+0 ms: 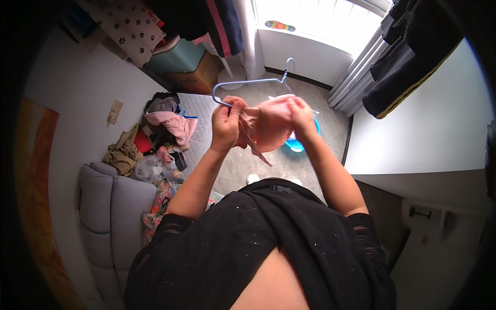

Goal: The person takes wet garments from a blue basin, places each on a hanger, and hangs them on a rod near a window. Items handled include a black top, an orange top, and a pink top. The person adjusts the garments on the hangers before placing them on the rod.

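A light-blue clothes hanger (250, 81) is held up in front of me, its hook pointing towards the window. My left hand (226, 126) grips the hanger's left end together with the edge of a thin pink garment (271, 122). On the other side, my right hand (303, 116) pinches the garment's right part, which hides much of the hanger. A narrow strip of the cloth hangs down between the hands. Behind my right hand, a blue basin (296, 145) stands on the floor, partly hidden.
Clothes hang at the upper left and from above at the right, including dark trousers (403, 81). A quilted pale mat (197, 116) bears piled clothes (174, 124) at the left, near a grey padded headboard (116, 201). A curtain (358, 77) hangs beside the window.
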Action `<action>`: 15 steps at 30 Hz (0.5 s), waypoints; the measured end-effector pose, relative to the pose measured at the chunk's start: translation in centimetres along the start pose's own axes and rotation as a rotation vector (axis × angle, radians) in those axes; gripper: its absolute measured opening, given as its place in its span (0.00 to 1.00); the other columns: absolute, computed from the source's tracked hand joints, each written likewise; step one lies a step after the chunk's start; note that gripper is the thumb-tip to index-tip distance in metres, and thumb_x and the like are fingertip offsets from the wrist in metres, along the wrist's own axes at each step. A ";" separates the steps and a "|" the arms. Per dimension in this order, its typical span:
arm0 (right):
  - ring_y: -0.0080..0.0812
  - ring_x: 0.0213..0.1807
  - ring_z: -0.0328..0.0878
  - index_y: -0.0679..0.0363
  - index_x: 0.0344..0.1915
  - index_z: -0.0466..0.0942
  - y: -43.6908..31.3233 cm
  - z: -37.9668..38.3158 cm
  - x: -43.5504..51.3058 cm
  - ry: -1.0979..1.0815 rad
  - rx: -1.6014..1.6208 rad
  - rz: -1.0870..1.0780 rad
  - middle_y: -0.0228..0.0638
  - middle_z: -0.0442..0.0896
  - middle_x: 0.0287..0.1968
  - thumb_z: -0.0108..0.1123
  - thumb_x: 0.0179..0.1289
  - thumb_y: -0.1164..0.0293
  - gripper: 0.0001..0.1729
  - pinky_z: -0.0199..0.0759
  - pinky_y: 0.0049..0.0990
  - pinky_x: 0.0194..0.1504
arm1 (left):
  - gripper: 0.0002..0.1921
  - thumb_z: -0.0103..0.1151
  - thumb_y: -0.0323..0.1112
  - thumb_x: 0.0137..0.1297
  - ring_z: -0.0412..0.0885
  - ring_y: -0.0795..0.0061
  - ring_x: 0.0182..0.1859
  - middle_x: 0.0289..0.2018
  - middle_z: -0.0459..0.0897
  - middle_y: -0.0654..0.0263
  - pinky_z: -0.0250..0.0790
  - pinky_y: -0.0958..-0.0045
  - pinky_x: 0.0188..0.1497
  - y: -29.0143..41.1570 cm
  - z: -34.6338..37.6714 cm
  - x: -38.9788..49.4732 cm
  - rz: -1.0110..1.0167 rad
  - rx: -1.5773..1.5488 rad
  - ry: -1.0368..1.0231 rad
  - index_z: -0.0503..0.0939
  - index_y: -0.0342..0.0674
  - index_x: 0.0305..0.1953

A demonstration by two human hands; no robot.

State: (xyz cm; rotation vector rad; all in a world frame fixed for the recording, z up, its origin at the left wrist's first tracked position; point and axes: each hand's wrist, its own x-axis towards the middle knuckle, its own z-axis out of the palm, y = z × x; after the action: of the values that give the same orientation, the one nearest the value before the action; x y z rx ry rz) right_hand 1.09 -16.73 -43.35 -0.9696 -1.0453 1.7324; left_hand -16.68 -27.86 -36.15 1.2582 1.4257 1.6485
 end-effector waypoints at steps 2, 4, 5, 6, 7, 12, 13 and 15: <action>0.33 0.45 0.78 0.65 0.51 0.75 -0.3 -4.3 2.1 0.045 0.100 0.111 0.41 0.81 0.45 0.53 0.69 0.68 0.15 0.74 0.32 0.48 | 0.09 0.48 0.33 0.74 0.71 0.85 0.37 0.33 0.77 0.71 0.63 0.83 0.43 0.9 -0.8 0.6 0.034 -0.069 0.048 0.76 0.38 0.36; 0.38 0.44 0.80 0.68 0.48 0.78 0.6 -9.7 3.1 -0.005 0.219 0.234 0.46 0.82 0.46 0.50 0.67 0.72 0.15 0.75 0.37 0.48 | 0.09 0.47 0.34 0.74 0.70 0.86 0.37 0.33 0.77 0.71 0.62 0.84 0.44 2.2 -1.9 1.1 0.077 -0.159 0.079 0.75 0.39 0.36; 0.38 0.43 0.81 0.69 0.47 0.79 1.4 -12.1 3.5 0.105 0.128 0.280 0.46 0.82 0.46 0.50 0.67 0.72 0.15 0.76 0.38 0.48 | 0.09 0.46 0.33 0.75 0.71 0.84 0.38 0.33 0.76 0.70 0.64 0.82 0.46 2.9 -2.7 1.2 0.083 -0.190 0.097 0.75 0.38 0.37; 0.39 0.43 0.81 0.68 0.47 0.79 2.3 -14.3 3.8 0.218 0.048 0.330 0.45 0.83 0.45 0.49 0.68 0.69 0.16 0.76 0.39 0.47 | 0.08 0.46 0.33 0.75 0.72 0.82 0.39 0.34 0.76 0.69 0.64 0.80 0.47 3.6 -3.3 1.4 0.103 -0.265 0.100 0.75 0.38 0.37; 0.38 0.43 0.81 0.66 0.44 0.80 2.9 -16.5 3.5 0.314 0.083 0.431 0.44 0.83 0.44 0.48 0.70 0.67 0.16 0.76 0.38 0.47 | 0.08 0.46 0.33 0.74 0.72 0.81 0.39 0.35 0.76 0.68 0.65 0.79 0.48 4.2 -3.8 1.6 0.118 -0.351 0.118 0.75 0.38 0.38; 0.40 0.40 0.80 0.60 0.49 0.74 3.1 -17.1 2.6 0.202 -0.858 0.087 0.42 0.82 0.42 0.53 0.68 0.62 0.16 0.73 0.36 0.43 | 0.09 0.45 0.33 0.75 0.73 0.75 0.44 0.38 0.74 0.65 0.65 0.74 0.52 6.2 -3.4 1.2 0.155 -0.345 -0.092 0.73 0.36 0.38; 0.44 0.44 0.78 0.58 0.52 0.73 2.3 -15.7 2.4 0.330 -1.121 -0.185 0.43 0.78 0.45 0.57 0.65 0.62 0.19 0.72 0.36 0.45 | 0.09 0.45 0.33 0.75 0.73 0.76 0.44 0.38 0.74 0.65 0.65 0.75 0.52 6.6 -3.1 1.2 0.159 -0.340 -0.107 0.73 0.36 0.39; 0.43 0.52 0.75 0.57 0.54 0.73 -0.8 -13.3 2.3 0.369 -1.106 -0.491 0.41 0.77 0.48 0.56 0.65 0.62 0.19 0.67 0.38 0.54 | 0.09 0.46 0.33 0.75 0.72 0.76 0.44 0.38 0.75 0.65 0.65 0.75 0.52 7.2 -2.5 1.5 0.149 -0.319 -0.154 0.73 0.36 0.39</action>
State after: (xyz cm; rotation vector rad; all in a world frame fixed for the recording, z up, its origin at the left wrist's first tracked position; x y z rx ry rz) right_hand 12.58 -11.06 -47.58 -1.4343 -1.8187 0.4527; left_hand -18.62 -29.12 -28.74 1.2966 0.9527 1.7521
